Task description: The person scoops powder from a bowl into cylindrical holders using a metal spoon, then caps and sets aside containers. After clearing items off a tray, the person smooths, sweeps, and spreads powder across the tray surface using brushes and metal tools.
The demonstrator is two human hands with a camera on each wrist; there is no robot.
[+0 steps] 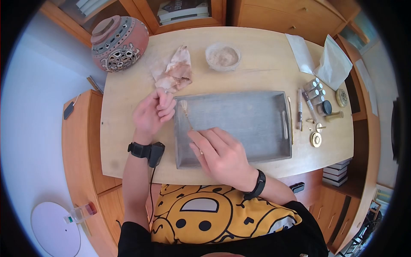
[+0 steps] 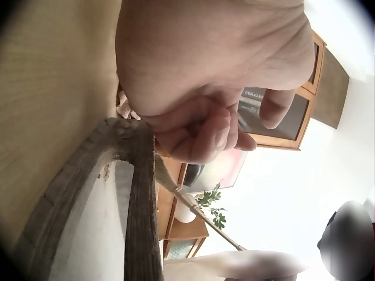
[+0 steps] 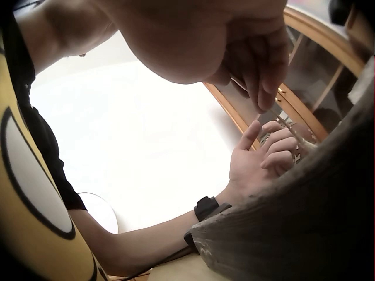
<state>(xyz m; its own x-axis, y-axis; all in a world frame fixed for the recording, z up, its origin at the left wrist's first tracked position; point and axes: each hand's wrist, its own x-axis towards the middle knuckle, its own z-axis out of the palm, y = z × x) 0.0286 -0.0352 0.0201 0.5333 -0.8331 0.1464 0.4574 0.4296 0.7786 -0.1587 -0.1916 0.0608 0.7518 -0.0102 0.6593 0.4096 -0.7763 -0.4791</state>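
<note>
My right hand (image 1: 226, 155) pinches the thin golden handle of a small brush (image 1: 185, 109). Its pale bristles point away from me, over the left end of a grey wooden tray (image 1: 244, 115). Just outside the tray's left rim is my left hand (image 1: 153, 113), palm up with the fingers loosely curled and nothing in them. In the left wrist view the brush (image 2: 183, 196) slants past the tray's weathered edge (image 2: 143, 222), its bristles close to the left fingers. The right wrist view shows the right fingertips (image 3: 266, 96) together on the handle.
Behind the tray lie a stained cloth (image 1: 177, 70) and a bowl of pale powder (image 1: 223, 58). A patterned clay pot (image 1: 120, 45) stands at the back left. To the right are several small jars (image 1: 314, 92), brass pieces (image 1: 316, 139), a slim rod (image 1: 290, 120) and white paper (image 1: 335, 64).
</note>
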